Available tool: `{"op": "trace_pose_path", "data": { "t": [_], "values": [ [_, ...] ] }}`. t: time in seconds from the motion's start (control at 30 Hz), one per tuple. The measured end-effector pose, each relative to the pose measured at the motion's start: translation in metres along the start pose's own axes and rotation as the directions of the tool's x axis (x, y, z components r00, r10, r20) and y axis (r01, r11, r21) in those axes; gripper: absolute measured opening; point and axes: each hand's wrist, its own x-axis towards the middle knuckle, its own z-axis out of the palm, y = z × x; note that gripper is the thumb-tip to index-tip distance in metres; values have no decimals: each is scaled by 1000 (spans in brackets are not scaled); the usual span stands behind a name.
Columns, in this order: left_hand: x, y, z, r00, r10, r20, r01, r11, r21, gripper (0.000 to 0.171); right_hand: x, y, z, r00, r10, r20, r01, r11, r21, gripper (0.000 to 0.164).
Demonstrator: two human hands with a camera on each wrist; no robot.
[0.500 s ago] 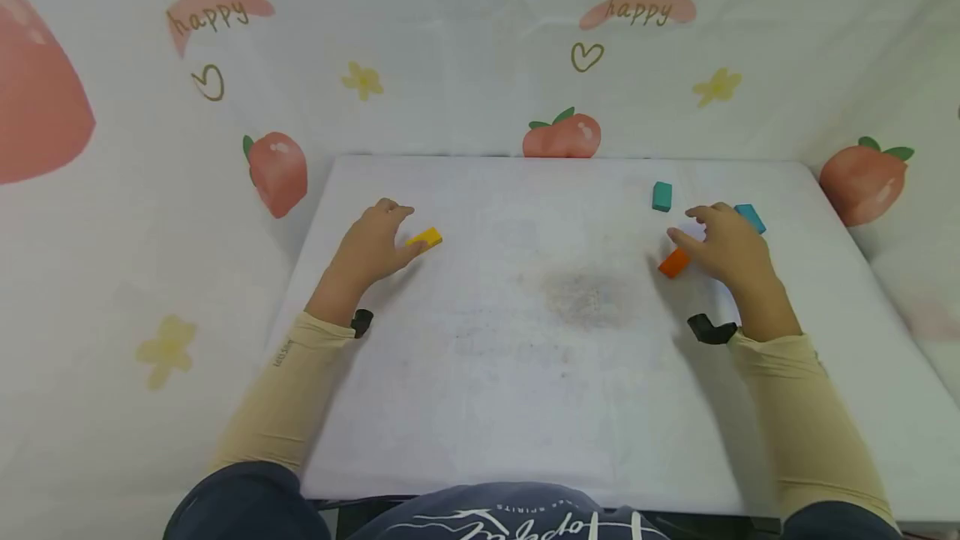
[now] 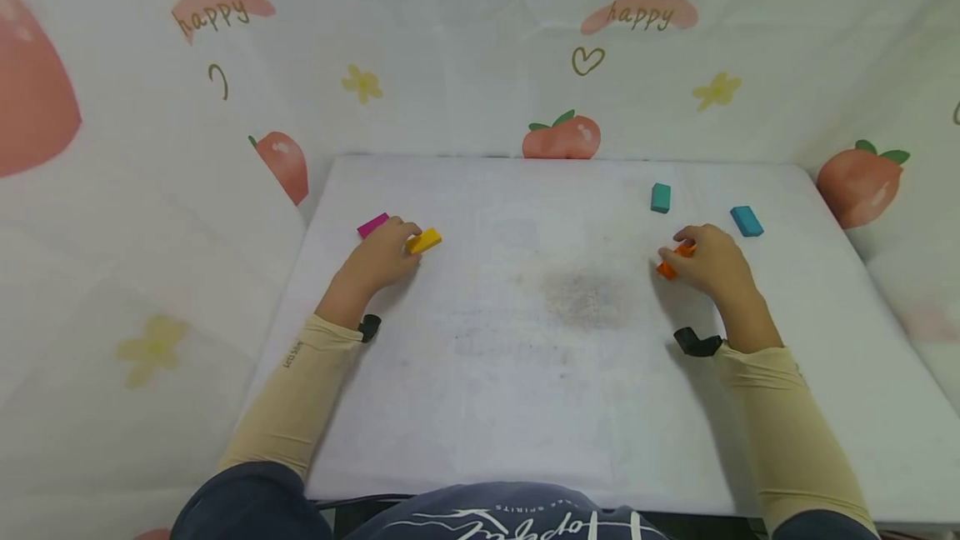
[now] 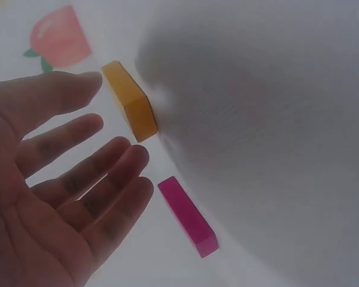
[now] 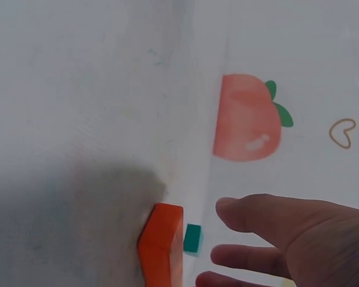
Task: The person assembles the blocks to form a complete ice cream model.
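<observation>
On the left of the table, my left hand [image 2: 381, 258] hovers close over a yellow block [image 2: 426, 241], thumb and index finger spread on either side of its near end. The left wrist view shows relaxed, parted fingers with the yellow block [image 3: 131, 104] just beyond the thumb tip. A magenta block [image 2: 372, 225] lies behind that hand, partly covered by it. On the right, my right hand [image 2: 717, 267] reaches over an orange block [image 2: 666, 271], thumb and index finger spread about it. In the right wrist view a gap shows between the fingers and the orange block [image 4: 161, 239].
A teal block [image 2: 660, 198] lies behind the right hand, toward the table's back edge. Farther right is a blue block [image 2: 747, 222]. A printed cloth [image 2: 465, 48] hangs behind the white table [image 2: 480, 407].
Both hands have come lower and nearer to the person, closing in on the yellow and orange blocks. The magenta block and all of the blue block have come into sight. The blocks stay in place.
</observation>
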Motion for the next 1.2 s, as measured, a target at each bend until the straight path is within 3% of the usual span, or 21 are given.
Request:
{"op": "trace_pose_path", "data": {
  "t": [0.53,0.7,1.0,1.2],
  "values": [
    [5,0,4,1000,-9,11,9,1000,-23,39,-2,-2,13,999,29,-17,-29,999,-12,50],
    [9,-3,5,1000,-23,5,23,1000,-9,39,-6,0,15,998,54,14,-54,999,-3,48],
    [11,-4,5,1000,-12,5,12,1000,10,36,-10,0,20,1000,3,-8,-3,1000,-6,45],
    [11,-1,5,1000,-13,11,13,1000,9,33,-11,0,23,1000,25,-16,-25,1000,-6,44]
  ]
}}
